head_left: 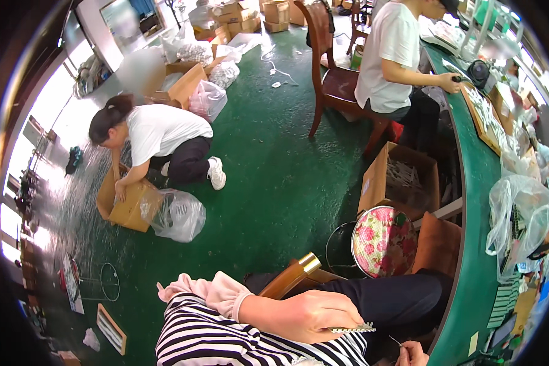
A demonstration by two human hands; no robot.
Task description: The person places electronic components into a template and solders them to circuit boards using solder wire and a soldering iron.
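Observation:
My left hand (316,314), its pink cuff at the wrist, is closed over my lap. Its fingers grip a narrow toothed strip (354,329) with a row of small pale prongs along its edge. To the right, at the bottom rim, my right hand (412,353) is only partly in view. Its fingertips pinch a thin, pointed metal piece (395,340), too small to name. The tip of this piece is a short way from the strip. My dark-trousered leg (396,300) lies beyond the hands.
A green worktable (470,244) runs along my right, bearing clear plastic bags (521,210) and a wooden tray (483,119). Ahead are a floral stool (381,243) and an open carton (375,183). One person (165,137) bends over a box (127,204); another (391,61) works at the table.

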